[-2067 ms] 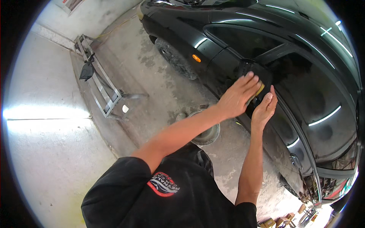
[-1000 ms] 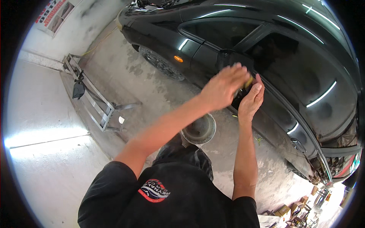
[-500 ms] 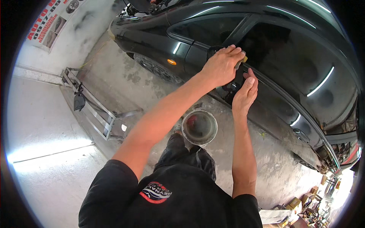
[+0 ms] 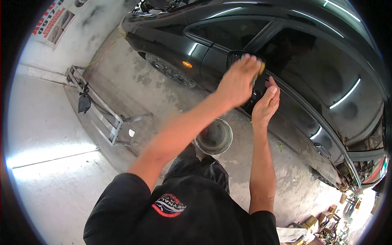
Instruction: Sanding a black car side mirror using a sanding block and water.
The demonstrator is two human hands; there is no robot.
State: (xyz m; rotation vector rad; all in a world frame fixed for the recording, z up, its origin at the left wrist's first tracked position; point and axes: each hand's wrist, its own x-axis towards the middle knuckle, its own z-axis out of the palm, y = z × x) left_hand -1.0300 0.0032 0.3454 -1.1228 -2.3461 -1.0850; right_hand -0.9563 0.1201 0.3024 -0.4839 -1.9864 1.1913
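Note:
My left hand (image 4: 237, 81), blurred by motion, is closed over a small pad with a yellow edge (image 4: 262, 67); most of the pad is hidden beneath the fingers. It is over the glossy black side mirror (image 4: 233, 56) of a black car (image 4: 216, 63). On the mirror's nearer right side is my right hand (image 4: 266, 107), fingers extended and slightly curved, thumb up. The palm faces the mirror and seems to rest against it, though the contact is partly hidden.
Below the hands, a round bucket (image 4: 214, 136) of cloudy water stands on the concrete floor by my legs. To the left, a metal frame stand (image 4: 100, 110) holds a black part (image 4: 84, 103) along the white wall. Boxes and clutter (image 4: 314, 224) lie at lower right.
My left hand has shifted slightly, now blurred in a stroke over the mirror. The right hand keeps nearly the same place. The whole view has tilted a little.

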